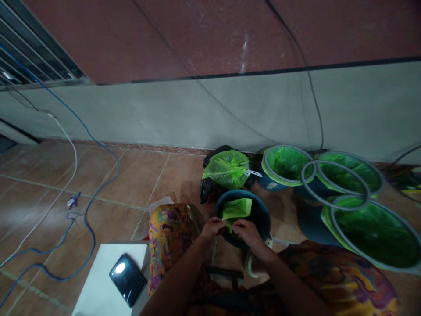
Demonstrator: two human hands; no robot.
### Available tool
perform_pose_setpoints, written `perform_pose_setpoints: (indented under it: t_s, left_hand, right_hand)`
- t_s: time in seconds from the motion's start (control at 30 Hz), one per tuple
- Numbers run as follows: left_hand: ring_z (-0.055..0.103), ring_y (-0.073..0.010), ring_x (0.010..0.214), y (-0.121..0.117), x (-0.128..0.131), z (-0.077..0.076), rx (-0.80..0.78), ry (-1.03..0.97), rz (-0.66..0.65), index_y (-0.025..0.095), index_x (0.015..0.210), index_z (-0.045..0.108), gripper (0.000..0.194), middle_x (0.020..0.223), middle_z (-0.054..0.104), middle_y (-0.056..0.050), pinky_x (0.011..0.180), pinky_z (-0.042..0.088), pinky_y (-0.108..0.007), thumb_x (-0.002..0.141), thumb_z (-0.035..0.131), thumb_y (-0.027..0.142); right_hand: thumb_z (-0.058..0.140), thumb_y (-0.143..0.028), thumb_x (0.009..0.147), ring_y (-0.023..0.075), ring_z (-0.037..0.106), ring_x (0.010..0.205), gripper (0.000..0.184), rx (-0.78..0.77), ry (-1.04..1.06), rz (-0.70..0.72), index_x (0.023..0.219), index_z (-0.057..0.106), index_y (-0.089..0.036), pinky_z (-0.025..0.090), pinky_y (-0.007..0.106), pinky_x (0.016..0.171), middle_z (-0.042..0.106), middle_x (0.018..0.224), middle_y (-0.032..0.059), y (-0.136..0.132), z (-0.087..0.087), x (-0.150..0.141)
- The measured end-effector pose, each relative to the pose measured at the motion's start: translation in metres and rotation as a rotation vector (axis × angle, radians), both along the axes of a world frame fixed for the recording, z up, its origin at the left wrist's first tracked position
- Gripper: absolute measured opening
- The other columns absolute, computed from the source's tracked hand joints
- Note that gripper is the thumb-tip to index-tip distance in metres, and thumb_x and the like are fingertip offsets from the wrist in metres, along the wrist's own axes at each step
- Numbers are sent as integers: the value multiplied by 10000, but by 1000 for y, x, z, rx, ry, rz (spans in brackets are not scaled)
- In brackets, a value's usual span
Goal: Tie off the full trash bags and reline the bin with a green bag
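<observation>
A folded green plastic bag (237,208) hangs between my hands, over a dark blue bucket (268,217) on the floor. My left hand (213,228) pinches the bag's left side near the bucket's left rim. With fingers closed, my right hand (246,231) grips its lower part above the bucket's opening. Part of the bag droops below my fingers, and its lower end is partly hidden by them. The bucket stands between my knees, which are covered by patterned cloth (169,237).
Green-lined bins (287,162) stand at the right by the wall, a loose grey ring (335,205) lying across them. Behind the bucket sits a tied green bag (226,169) on black bags. A phone (127,279) lies on a white surface (98,276). A blue cable (94,237) crosses the floor.
</observation>
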State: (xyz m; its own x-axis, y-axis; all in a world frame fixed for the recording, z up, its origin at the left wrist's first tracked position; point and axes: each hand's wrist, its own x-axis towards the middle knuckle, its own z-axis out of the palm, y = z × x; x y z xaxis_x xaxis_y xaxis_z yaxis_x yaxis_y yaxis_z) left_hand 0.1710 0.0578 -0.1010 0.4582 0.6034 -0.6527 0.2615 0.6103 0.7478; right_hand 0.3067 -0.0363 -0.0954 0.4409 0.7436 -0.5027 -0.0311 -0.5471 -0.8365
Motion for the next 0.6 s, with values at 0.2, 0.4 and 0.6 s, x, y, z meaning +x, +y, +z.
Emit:
perform_pose_setpoints:
  t_s: [0.2,0.4,0.6]
  left_hand:
    - [478,-82,528,1,0,-5,23,-55,-76,151,627,611,433,529,536,51,559,353,-235,457,854,465]
    - [509,-91,527,1,0,-1,15,-105,-67,165,644,581,470,531,566,47,571,377,-240,427,878,459]
    - [475,-75,486,1,-2,-6,46,-89,-76,157,694,611,463,517,561,54,531,314,-227,460,873,457]
  right_hand:
    - [648,-452,657,174,608,666,304,83,38,41,722,687,-157,441,282,642,678,682,31,8,5,-2]
    - [583,-494,641,138,525,586,337,-8,73,-40,687,636,-165,402,271,567,588,610,4,6,0,2]
    - [650,-519,600,134,547,597,374,-24,209,-232,739,626,-172,422,259,563,592,626,-9,1,-2,-1]
